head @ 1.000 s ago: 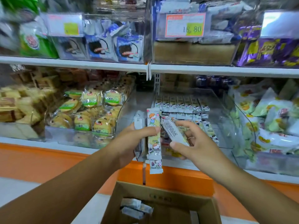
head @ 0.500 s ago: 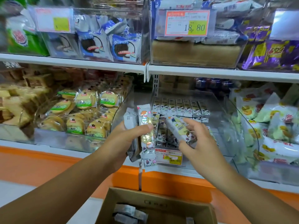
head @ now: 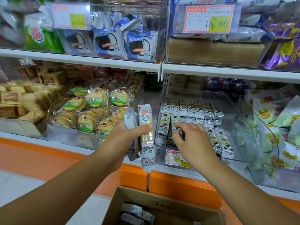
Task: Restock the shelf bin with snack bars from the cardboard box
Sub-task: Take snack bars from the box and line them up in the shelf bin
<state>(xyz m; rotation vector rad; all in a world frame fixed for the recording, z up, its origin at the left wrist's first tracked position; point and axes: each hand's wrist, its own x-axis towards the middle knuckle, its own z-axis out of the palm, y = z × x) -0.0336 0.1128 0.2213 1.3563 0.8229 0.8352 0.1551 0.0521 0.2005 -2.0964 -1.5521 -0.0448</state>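
My left hand (head: 128, 140) grips a small upright stack of snack bars (head: 146, 120) in front of the shelf, just left of the clear shelf bin (head: 237, 116). The front bar shows a cartoon figure on a pale wrapper. My right hand (head: 193, 143) reaches over the bin's front wall, and its curled fingers pinch one snack bar (head: 175, 122) among the standing bars at the bin's front left. Rows of the same bars fill the back of the bin. The cardboard box (head: 162, 203) sits open below my arms, with a few grey-wrapped bars (head: 134, 213) at its bottom.
A bin of round yellow cakes (head: 95, 101) stands to the left, and a bin of pale green packets (head: 276, 127) to the right. A price label (head: 176, 157) hangs on the bin's front. Above runs a white shelf edge (head: 227, 72) with more bins.
My right hand has carried one bar forward and down from beside the left hand's stack into the front of the bin. The left hand has kept its stack nearly still.
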